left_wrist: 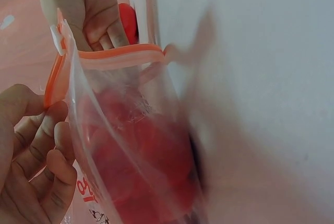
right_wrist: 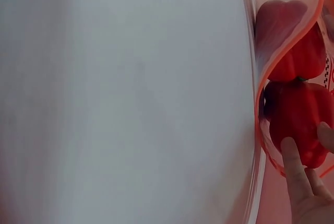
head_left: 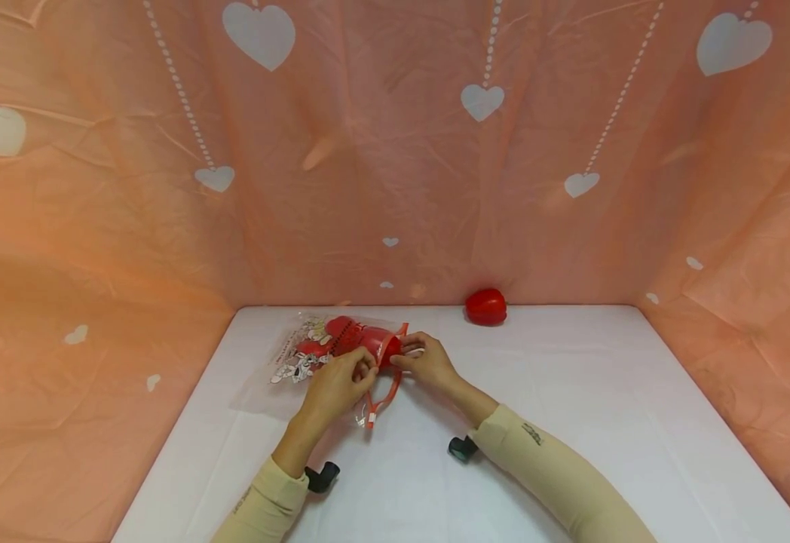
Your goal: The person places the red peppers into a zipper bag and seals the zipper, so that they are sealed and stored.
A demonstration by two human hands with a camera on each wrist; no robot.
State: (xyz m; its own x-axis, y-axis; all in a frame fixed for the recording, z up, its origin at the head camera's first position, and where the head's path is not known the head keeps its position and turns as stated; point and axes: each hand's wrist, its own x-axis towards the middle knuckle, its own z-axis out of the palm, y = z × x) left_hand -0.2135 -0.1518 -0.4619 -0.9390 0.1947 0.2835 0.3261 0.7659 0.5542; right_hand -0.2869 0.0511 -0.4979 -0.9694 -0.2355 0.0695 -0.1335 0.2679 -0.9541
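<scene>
A red bell pepper point(right_wrist: 300, 122) sits at the mouth of a clear plastic bag point(head_left: 293, 371), glossy and plump, its skin an even deep red with shallow lobes. The right hand point(head_left: 430, 363) holds it with thumb and fingers set against its outer end. The left hand point(head_left: 336, 382) pinches the bag's orange edge point(left_wrist: 120, 54) between thumb and forefinger — the other fingers are curled beside the plastic.

The bag lies on its side on the white surface point(head_left: 551, 392), its mouth spread open toward the right hand. A white slider point(left_wrist: 56, 40) sits on the orange edge, and cartoon figures and red lettering are printed on the film. Just behind the held pepper, and seemingly touching it, another red pepper point(right_wrist: 297, 57) rests inside; more red shows deeper in, though the film and print hide the exact count. A separate red pepper point(head_left: 486, 307) lies outside the bag, near the far edge of the surface.
</scene>
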